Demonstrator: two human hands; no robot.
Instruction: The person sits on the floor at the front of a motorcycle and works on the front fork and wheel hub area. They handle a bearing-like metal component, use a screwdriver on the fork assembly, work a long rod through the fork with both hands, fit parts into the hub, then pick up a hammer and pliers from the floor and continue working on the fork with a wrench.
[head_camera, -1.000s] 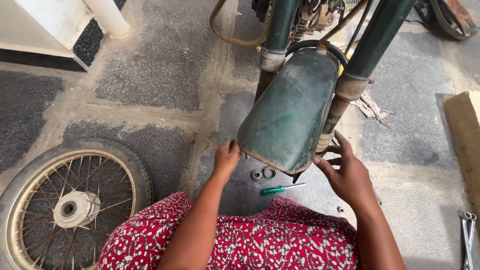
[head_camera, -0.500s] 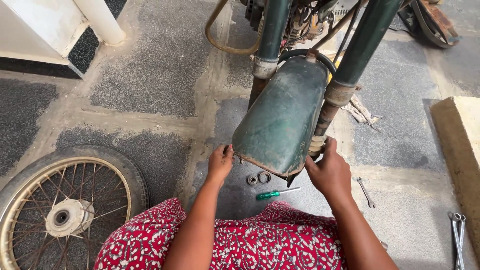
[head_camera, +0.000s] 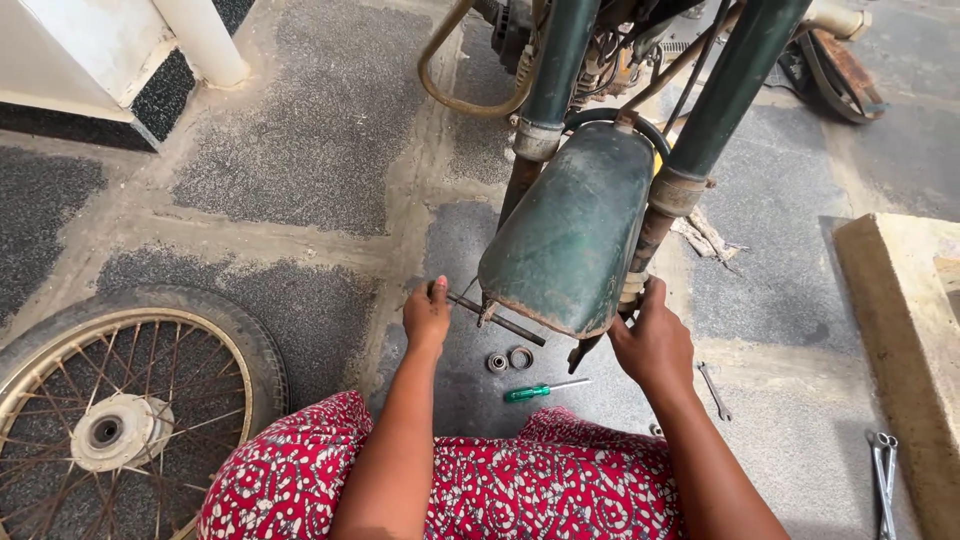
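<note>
A dark axle rod (head_camera: 497, 319) now shows at the lower end of the motorcycle's front fork, where half a second ago the left hand (head_camera: 427, 315) was simply pressed against the edge of the green fender (head_camera: 568, 235). That hand has shifted outward and closed its fingers round the rod's outer end, thumb uppermost, forearm reaching straight up from the lap. The rod runs slanting from the hand under the fender's lower lip, so it looks part-way drawn out of, or part-way pushed into, the fork ends; which of the two cannot be told from here.

The right hand (head_camera: 654, 342) has stayed on the other side of the fender, wrapped round the bottom of the right fork leg (head_camera: 668, 215), fingers curled tight about it and wrist bent inward, apparently steadying the fork.

Just below the fender, on the paved ground, lie two small metal rings (head_camera: 509, 359) side by side, and beside them a green-handled screwdriver (head_camera: 545, 389). A small spanner (head_camera: 714, 387) lies to the fender's lower right, near the right wrist. The removed spoked wheel (head_camera: 115, 410) lies flat well to the fender's lower left, and more spanners (head_camera: 884, 470) rest far to the right by a concrete kerb (head_camera: 905, 330). A red patterned garment (head_camera: 500, 480) covers the person's knees below the fender.
</note>
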